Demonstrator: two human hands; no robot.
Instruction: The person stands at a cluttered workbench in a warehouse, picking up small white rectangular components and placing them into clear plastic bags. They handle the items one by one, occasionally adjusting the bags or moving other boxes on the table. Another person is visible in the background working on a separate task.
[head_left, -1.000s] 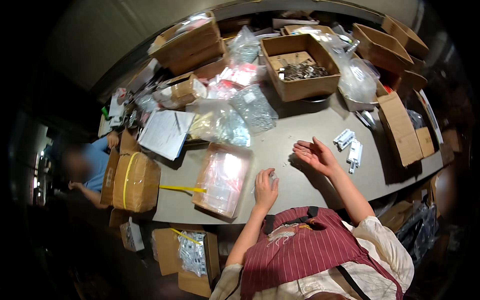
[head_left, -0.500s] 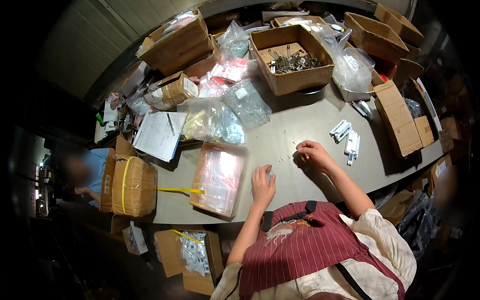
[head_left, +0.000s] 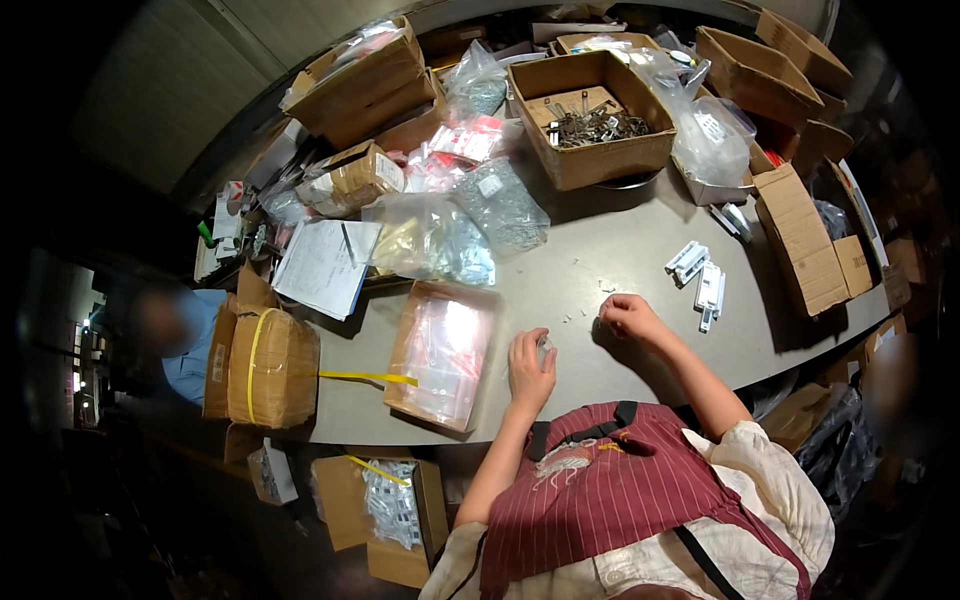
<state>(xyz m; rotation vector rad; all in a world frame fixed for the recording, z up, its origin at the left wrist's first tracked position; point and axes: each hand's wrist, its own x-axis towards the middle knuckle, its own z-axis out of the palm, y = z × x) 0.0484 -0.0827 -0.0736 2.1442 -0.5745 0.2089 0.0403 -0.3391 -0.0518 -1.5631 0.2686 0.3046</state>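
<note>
My left hand [head_left: 532, 372] rests at the near side of the grey table, its fingers curled round a small clear, shiny plastic thing [head_left: 545, 348]. Most of that thing is hidden by the hand. To the right, my right hand [head_left: 630, 319] is low over the tabletop with thumb and fingers pinched together; whatever is between the fingertips is too small to make out. Tiny white pieces [head_left: 584, 313] lie loose between the two hands, and a few more white bits [head_left: 606, 287] lie just beyond my right fingertips.
Left of my hands stands an open carton [head_left: 480, 415] of clear plastic bags. White plastic fittings [head_left: 709, 290] lie at the right. Farther back are a box of metal parts [head_left: 600, 168], filled bags [head_left: 425, 235] and a clipboard [head_left: 322, 270]. Another person [head_left: 195, 350] is at far left.
My right hand has drawn slightly nearer to me, leaving white bits showing beyond its fingertips. My left hand keeps its hold. The whole view has shifted a little.
</note>
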